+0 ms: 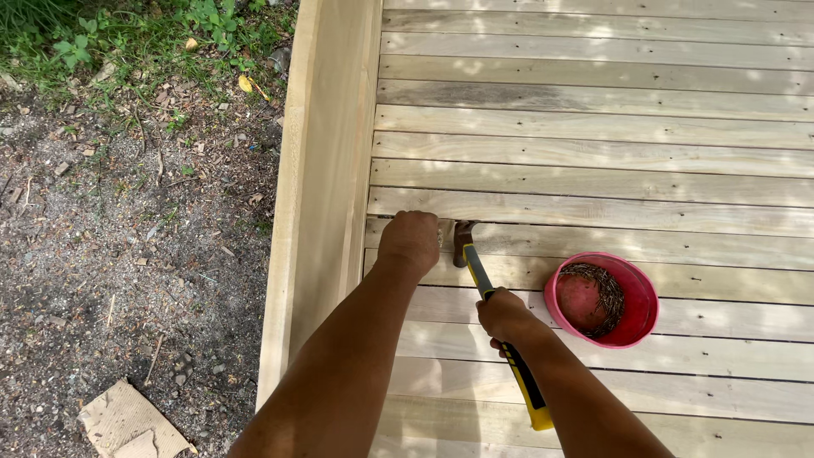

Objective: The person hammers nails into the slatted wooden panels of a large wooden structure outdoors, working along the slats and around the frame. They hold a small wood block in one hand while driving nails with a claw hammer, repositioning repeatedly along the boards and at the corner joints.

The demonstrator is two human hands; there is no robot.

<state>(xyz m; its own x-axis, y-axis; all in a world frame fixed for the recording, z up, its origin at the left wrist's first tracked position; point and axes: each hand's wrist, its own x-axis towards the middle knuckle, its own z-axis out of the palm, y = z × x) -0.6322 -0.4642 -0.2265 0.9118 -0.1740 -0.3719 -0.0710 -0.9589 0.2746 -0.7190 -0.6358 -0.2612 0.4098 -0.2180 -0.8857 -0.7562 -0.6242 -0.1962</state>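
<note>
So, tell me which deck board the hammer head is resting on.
The hammer head sits on the board running just above the pink bowl, by the left hand; that board shows nail dots.

I count two hands: my left hand (409, 240) and my right hand (504, 315). One hammer (496, 318), yellow and black in the handle, sits wrapped in the right fingers (500, 339). One pink bucket (638, 293) stands just beyond those fingers, holding a heap of nails (600, 293) too many and too tangled to count. One scrap of cardboard (127, 421) lies on the ground, well apart from the left fingers.
</note>
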